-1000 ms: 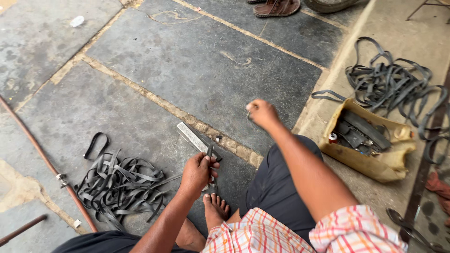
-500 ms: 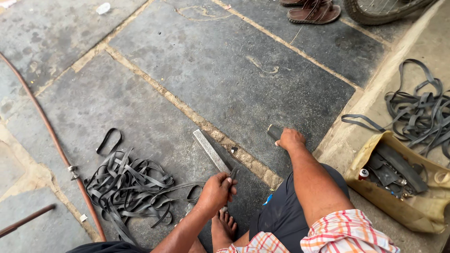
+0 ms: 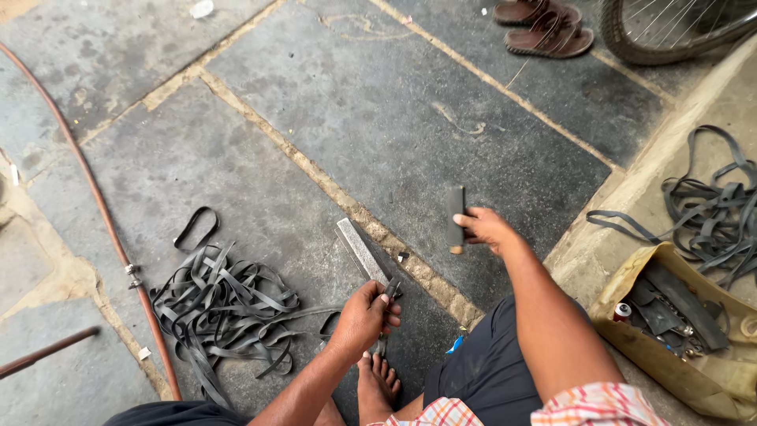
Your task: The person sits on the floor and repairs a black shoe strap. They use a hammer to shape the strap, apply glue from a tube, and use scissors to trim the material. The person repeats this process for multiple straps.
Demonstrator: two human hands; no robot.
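Hands: both bare, both busy, set apart across the seated person's knees.
Left hand (image 3: 364, 318): curled shut around a small dark tool (image 3: 389, 290), its tip resting against the near end of a flat metal bar (image 3: 363, 252). What the tip is I cannot tell.
Right hand (image 3: 482, 227): raised ahead of the knee, fingers wrapped around the shaft of a hammer (image 3: 455, 217) held upright, dark head at the top.
Metal bar: lies on the stone floor (image 3: 441, 134), running away from the left hand, just left of the hammer.
Bare foot (image 3: 377, 386): directly below the left hand, toes near the bar's near end.
Rubber strips (image 3: 225, 304): tangled black pile left of the left hand, 1 strand trailing toward it.
Hose (image 3: 102, 213): reddish, running further left past the pile.
Cloth bag (image 3: 678, 331): right of the right arm, holding dark scraps and a small tin.
More strips (image 3: 714, 209): heaped beyond the bag.
Sandals (image 3: 544, 28): 2, far ahead of the right hand, beside a bicycle wheel (image 3: 670, 28).
Risk 1: a blow landing off the tool could catch the left knuckles, since the grip sits close to the tool's top.
Risk 2: the bar lies loose on stone, so it might skid toward the toes.
Risk 3: the trailing strand could snag the left wrist.
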